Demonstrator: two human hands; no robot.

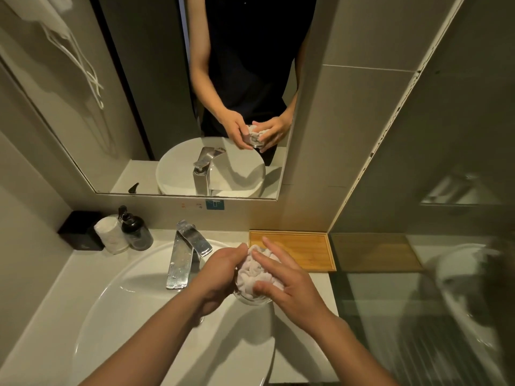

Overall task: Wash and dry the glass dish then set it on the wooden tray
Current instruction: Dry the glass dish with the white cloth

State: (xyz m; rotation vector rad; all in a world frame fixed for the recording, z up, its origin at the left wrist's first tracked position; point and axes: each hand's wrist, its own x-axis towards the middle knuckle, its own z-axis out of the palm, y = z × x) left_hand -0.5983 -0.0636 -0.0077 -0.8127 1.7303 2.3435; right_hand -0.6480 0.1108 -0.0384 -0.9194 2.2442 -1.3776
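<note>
Glass dish [252, 298] in left hand [220, 277], right hand [287, 285] pressing towel [259, 270] inside, over sink rim [271, 344].

- The basin [117, 316] sits on the tabletop [320, 285], with the faucet [185, 254] at its back edge.
- Behind the basin's left side stand a box [79, 231], a rolled towel [111, 238] and a pump bottle [136, 231], left to right, near the wall.
- The wooden tray [309, 246] lies right of the faucet, against the back wall.
- Above the basin's right part, the left hand [220, 277] and right hand [289, 285] flank the glass dish [250, 298], a cloth [257, 271] stuffed in it.
- The mirror [167, 93] hangs above the faucet.
</note>
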